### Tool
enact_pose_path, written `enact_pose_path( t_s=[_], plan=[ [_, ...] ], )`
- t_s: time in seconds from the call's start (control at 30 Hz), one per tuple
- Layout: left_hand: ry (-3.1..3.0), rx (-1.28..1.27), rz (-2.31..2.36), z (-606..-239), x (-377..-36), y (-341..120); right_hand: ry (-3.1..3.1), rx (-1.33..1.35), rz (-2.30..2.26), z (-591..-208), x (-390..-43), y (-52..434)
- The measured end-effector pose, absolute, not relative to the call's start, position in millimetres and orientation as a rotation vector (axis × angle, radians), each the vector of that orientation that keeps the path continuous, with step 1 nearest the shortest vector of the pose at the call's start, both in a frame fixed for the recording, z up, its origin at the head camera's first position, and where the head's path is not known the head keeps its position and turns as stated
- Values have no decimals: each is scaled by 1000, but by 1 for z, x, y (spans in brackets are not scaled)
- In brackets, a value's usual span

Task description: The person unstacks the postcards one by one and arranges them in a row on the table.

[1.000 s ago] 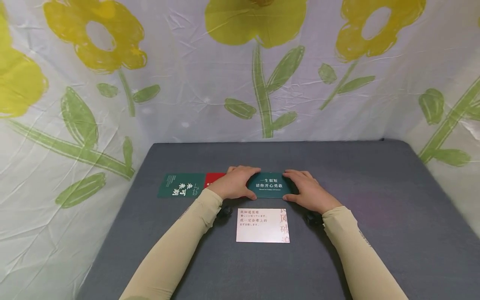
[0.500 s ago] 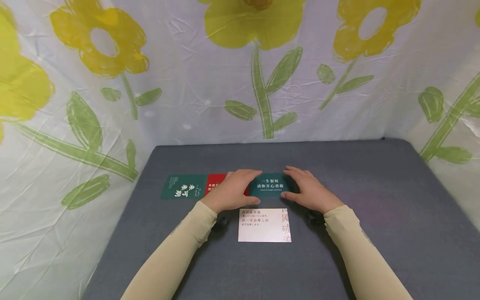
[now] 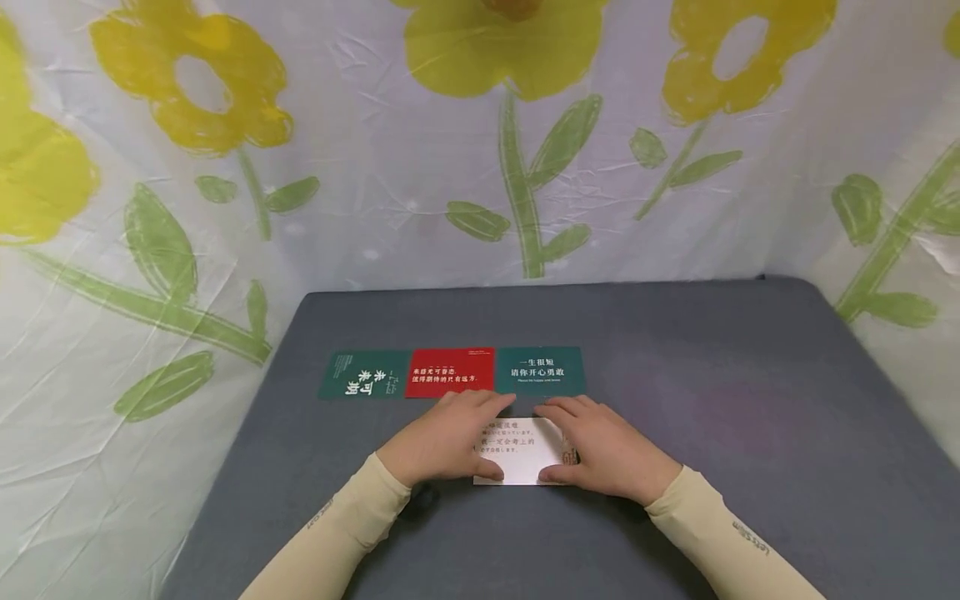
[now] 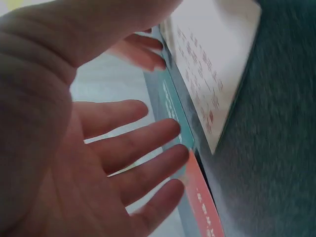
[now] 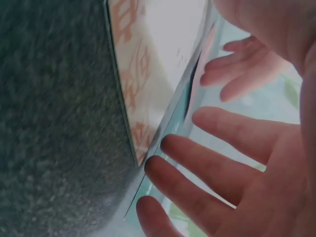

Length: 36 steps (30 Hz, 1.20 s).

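Note:
A white card (image 3: 521,460) printed with lines of text lies flat on the grey table. My left hand (image 3: 448,435) is over its left end and my right hand (image 3: 611,446) over its right end, thumbs on the near side. In the left wrist view, the left fingers (image 4: 143,140) are spread and loosely straight. Much the same shows in the right wrist view, where the right fingers (image 5: 197,170) are apart around the card's corner. Neither hand visibly grips the card; whether a thumb touches it I cannot tell.
Behind the white card runs a row of cards: a green one (image 3: 360,374) at left, a red one (image 3: 450,372) in the middle, another green one (image 3: 540,370) at right. The grey tabletop (image 3: 712,350) ends at a white curtain (image 3: 375,208) with printed flowers.
Both hands have left the right-hand green card and moved nearer to me, over the white card. The red card now shows almost whole. The cards appear to lie where they were.

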<state>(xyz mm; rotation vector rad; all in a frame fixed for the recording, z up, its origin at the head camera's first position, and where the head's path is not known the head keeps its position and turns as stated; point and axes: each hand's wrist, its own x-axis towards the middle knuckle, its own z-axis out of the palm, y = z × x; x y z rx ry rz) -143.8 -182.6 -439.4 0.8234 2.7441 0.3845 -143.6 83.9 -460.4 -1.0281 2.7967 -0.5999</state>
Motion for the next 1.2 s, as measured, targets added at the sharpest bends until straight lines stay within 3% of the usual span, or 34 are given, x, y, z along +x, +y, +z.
enact_pose_path(
  t_s=[1.2],
  plan=[
    [2731, 780, 402, -448, -142, -185, 2783, -1050, -642, -466, -143, 82]
  ],
)
